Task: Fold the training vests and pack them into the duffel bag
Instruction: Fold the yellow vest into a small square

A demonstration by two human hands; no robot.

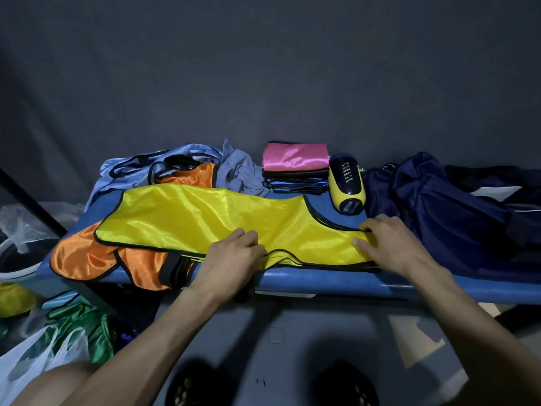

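Handling the yellow training vest from this position carries one main risk: the satin-like fabric looks slippery, so in my judgement a fold could slide toward the near edge of the blue desk, where the vest's lower hem already overhangs slightly. The orange vest underneath may drag along and bunch up.

The yellow vest lies flat on the desk, long axis running left to right, shoulder straps and neck opening pointing right toward the navy duffel bag, which sits slumped at the desk's right end.

The left hand rests on the near hem with fingers curled, pinching the fabric edge. The right hand presses on the strap end, fingers bent over the black trim (whether it actually pinches the trim cannot be told).

A stack of folded vests, pink on top, stands at the back, beside a yellow-and-navy bottle-shaped object.
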